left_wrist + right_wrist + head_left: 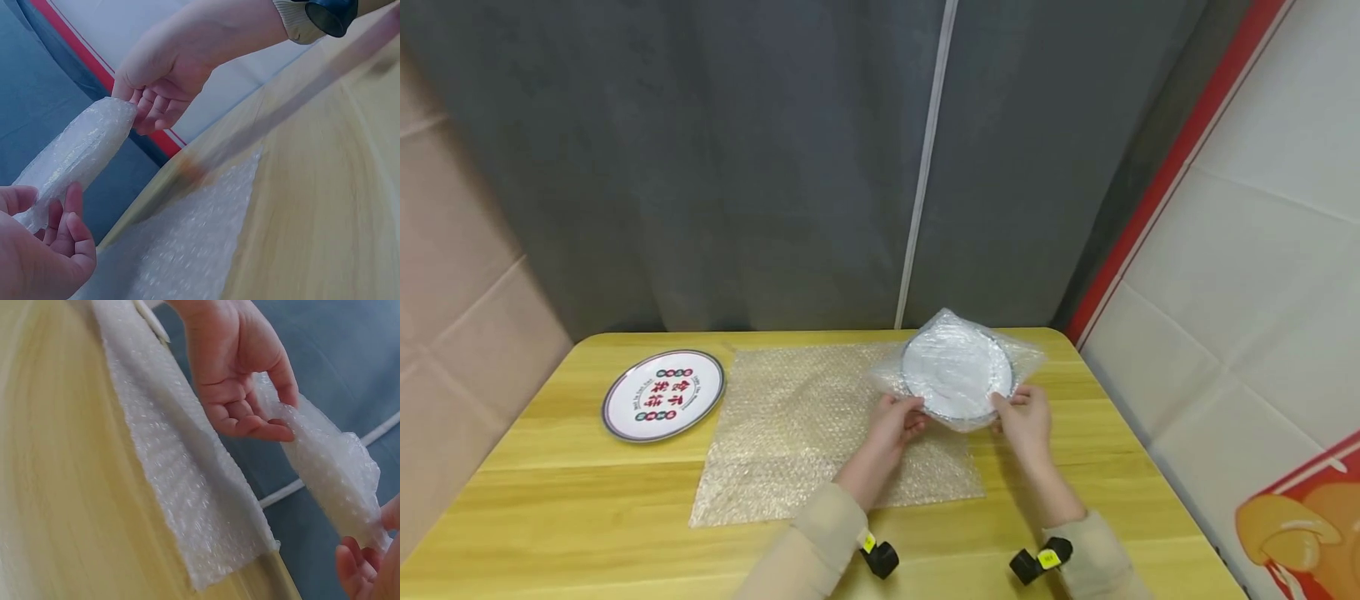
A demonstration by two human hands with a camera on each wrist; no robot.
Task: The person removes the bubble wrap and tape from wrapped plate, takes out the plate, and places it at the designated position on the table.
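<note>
Both hands hold up a round plate (957, 371) wrapped in clear bubble wrap, tilted above the right part of the table. My left hand (895, 425) pinches its lower left edge, thumb on the near face and fingers beneath. The right hand (1024, 417) grips the lower right edge the same way. In the left wrist view the wrapped plate (75, 153) shows edge-on between the two hands. From the right wrist the bubble wrap (331, 475) looks bunched around it, with a loose corner sticking out.
A flat bubble wrap sheet (775, 433) lies on the wooden table (587, 517), partly under the left arm. Left of it sits a bare white plate (662, 396) with red and green lettering and a dark rim. A grey curtain (737, 167) stands behind the table, a white wall panel (1262, 250) at right.
</note>
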